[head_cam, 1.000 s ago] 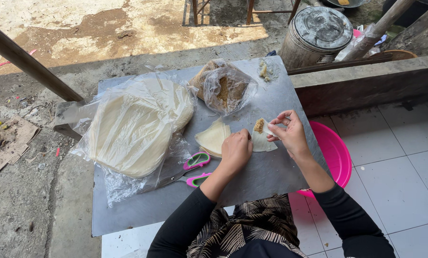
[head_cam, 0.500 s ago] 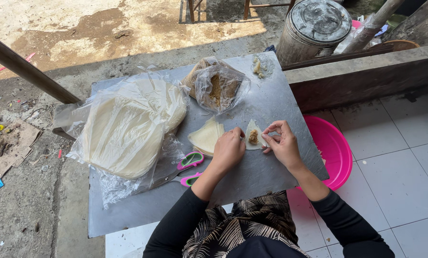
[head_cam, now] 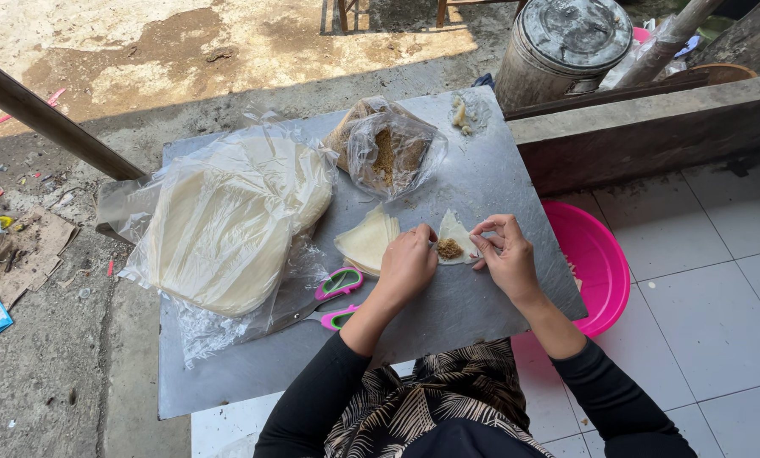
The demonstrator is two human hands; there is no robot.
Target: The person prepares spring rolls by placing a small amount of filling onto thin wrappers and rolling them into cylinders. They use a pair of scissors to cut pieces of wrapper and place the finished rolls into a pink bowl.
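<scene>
Both hands meet over a small pale pastry wrapper (head_cam: 453, 242) with brown filling in its middle, lying on a grey metal board (head_cam: 448, 318). My left hand (head_cam: 407, 265) pinches the wrapper's left edge. My right hand (head_cam: 504, 254) holds its right edge with fingertips curled. Just left of my left hand lies a small stack of cut wrapper pieces (head_cam: 367, 240). Scissors with pink and green handles (head_cam: 333, 297) lie near my left wrist.
A large plastic bag of round wrappers (head_cam: 227, 220) covers the board's left half. A clear bag of brown filling (head_cam: 388, 153) sits at the back. A pink basin (head_cam: 596, 263) lies under the right edge. A metal drum (head_cam: 562, 47) stands behind a low wall.
The wrapper was held lifted and partly folded by my right hand; now it lies lower on the board, opened with the filling showing, and both hands hold its edges.
</scene>
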